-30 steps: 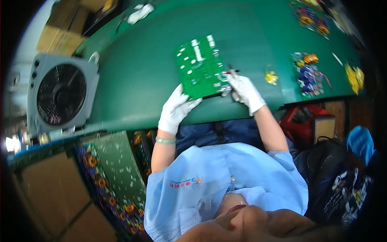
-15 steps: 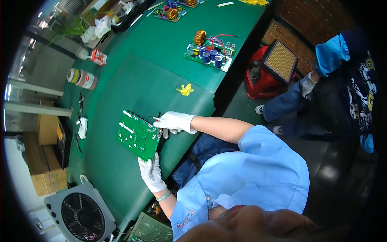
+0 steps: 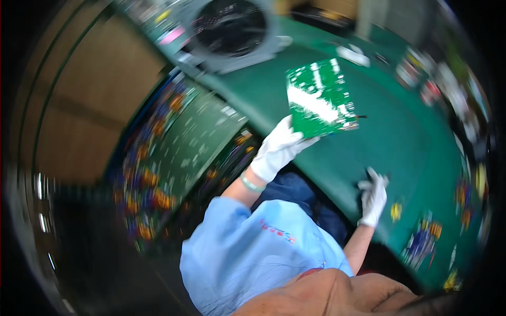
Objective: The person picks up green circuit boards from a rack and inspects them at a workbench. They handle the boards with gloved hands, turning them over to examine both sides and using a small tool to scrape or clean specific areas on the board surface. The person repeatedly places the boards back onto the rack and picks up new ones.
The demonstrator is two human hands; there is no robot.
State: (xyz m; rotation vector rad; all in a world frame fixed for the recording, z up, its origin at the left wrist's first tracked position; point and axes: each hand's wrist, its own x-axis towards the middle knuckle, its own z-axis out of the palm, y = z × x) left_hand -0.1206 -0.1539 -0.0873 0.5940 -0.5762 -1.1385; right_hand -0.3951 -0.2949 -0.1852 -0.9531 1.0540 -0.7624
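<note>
My left hand [image 3: 276, 149], in a white glove, grips the near lower corner of a green circuit board [image 3: 305, 122]. The board is raised over the green table and tilted, its solder side towards me with a bright glare across it; parts stick out along its right edge. My right hand [image 3: 373, 197], also gloved in white, is lower right above the table, apart from the board. Its fingers are bent and smeared by motion, and dark thin bits show at the fingertips, too blurred to name. A scrap of yellow material [image 3: 396, 211] lies beside it.
A grey box fan [image 3: 266, 52] stands on the table [image 3: 253, 102] at the far left. Left of the table, several boards with coils are stacked by a large green panel [image 3: 197, 139]. A populated circuit board [image 3: 421, 242] lies at right. Bottles and a white object [image 3: 353, 55] are at the back.
The view has swung left, bringing the stacked boards into sight. My right hand has left the board's edge and is now apart from it; my left hand still holds the board, raised and tilted.
</note>
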